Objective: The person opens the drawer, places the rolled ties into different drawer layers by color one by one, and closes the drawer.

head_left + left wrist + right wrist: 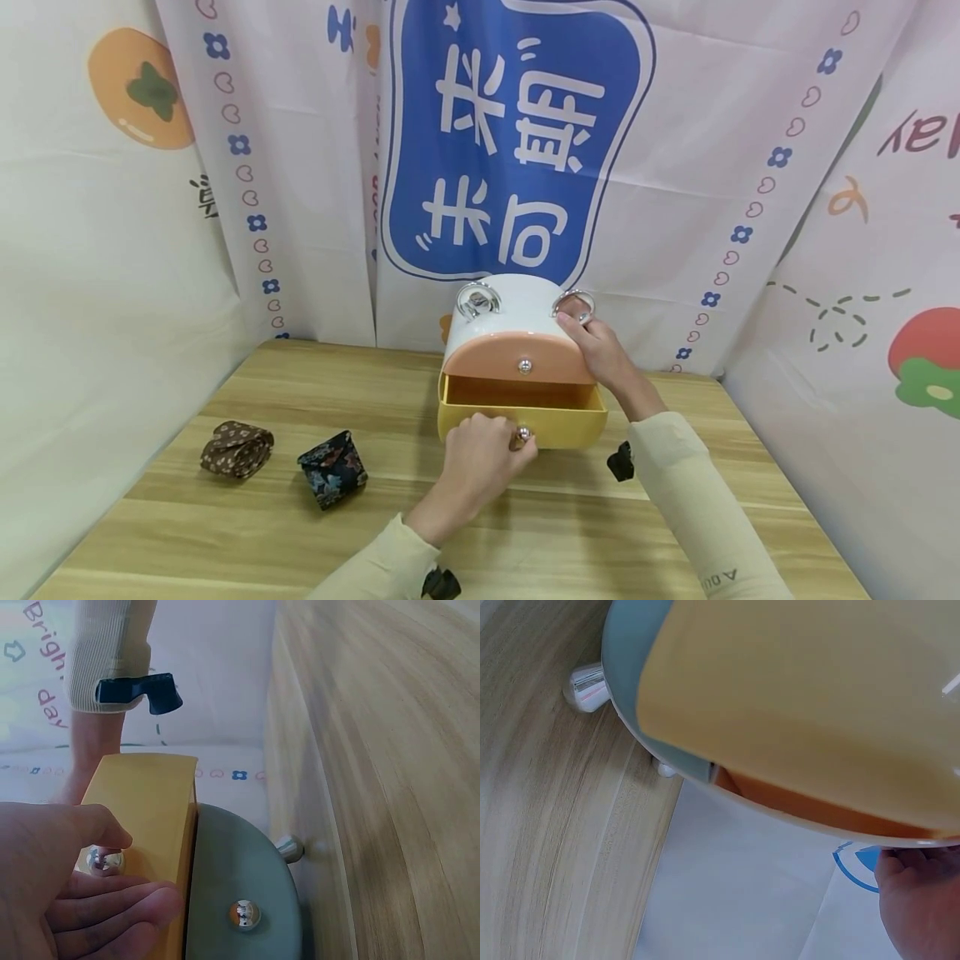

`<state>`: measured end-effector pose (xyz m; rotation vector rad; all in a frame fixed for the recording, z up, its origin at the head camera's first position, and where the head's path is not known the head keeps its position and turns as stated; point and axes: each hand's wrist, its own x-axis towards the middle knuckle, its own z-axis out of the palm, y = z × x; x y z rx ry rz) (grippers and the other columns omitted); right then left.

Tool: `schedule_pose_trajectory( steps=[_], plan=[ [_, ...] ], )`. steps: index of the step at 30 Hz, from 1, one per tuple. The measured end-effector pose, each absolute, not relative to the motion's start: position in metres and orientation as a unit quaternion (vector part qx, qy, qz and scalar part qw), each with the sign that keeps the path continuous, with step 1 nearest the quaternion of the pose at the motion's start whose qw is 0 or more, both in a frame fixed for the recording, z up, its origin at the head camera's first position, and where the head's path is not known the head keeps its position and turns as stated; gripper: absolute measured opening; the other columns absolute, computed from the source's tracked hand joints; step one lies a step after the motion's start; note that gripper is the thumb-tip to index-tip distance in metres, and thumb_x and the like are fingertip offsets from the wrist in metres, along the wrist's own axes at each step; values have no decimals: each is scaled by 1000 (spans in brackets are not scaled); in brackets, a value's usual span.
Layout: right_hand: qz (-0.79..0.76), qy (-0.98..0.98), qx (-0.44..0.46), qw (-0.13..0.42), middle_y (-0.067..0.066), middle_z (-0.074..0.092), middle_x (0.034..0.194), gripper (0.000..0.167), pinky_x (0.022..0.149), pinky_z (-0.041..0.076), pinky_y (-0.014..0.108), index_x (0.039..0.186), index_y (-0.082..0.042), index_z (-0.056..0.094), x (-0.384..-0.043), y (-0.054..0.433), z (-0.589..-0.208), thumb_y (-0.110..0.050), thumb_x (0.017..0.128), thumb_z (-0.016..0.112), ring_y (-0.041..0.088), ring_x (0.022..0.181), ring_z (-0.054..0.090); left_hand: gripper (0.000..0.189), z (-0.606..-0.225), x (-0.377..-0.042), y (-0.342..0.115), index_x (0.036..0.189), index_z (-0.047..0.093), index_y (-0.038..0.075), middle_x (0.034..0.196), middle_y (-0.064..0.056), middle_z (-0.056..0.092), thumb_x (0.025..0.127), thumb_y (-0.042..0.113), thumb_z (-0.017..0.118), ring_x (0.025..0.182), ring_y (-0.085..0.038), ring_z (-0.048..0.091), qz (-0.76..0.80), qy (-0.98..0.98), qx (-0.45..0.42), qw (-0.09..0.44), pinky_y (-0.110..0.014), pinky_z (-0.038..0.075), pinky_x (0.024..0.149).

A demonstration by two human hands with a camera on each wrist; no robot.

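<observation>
A small round-topped drawer cabinet point(517, 304) stands on the table, white with a peach top drawer point(487, 358). Its yellow middle drawer point(562, 427) is pulled partly out, with its interior showing. My left hand point(483, 458) is at the front of that drawer, thumb and fingers pinching its silver knob point(105, 860). On the cabinet's upper right side, my right hand point(603, 354) holds the body, thumb beside the silver ring point(573, 307). Below the yellow drawer, the left wrist view shows a grey-green drawer point(240, 870), shut, with its own silver knob point(244, 915).
To the left on the wooden table point(262, 542) lie a rolled brown patterned cloth point(237, 450) and a folded dark floral cloth point(333, 469). A second silver ring point(477, 302) sits at the cabinet's upper left. Printed curtains point(322, 208) hang close behind and at both sides.
</observation>
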<state>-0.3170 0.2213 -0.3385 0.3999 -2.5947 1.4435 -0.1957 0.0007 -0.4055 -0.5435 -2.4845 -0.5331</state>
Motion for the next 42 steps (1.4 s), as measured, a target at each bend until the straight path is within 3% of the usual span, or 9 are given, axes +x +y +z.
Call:
schedule_pose_trajectory(
  steps=[17,28,42],
  plan=[
    [479,-865,131,66,2,61,78,59,82,51,36,127,-7,62,-317,222,-338,-60,107,43,21,76,62,55,-406,-191,0,53,36,26,50,14,23,89,39,75,47,-4,27,-185,-921,-204,274,-19,23,39],
    [476,-866,133,72,3,60,76,58,80,51,37,117,-6,64,-317,222,-338,-59,107,44,22,74,62,56,-406,-188,-2,54,34,25,51,14,22,89,38,76,47,-4,27,-197,-919,-208,271,-19,23,40],
    [481,-863,134,77,3,59,79,56,82,50,36,123,-6,63,-318,222,-339,-57,108,45,21,77,60,55,-406,-182,-4,55,36,25,52,14,22,89,39,76,48,-4,29,-201,-922,-206,259,-20,25,40]
  ],
)
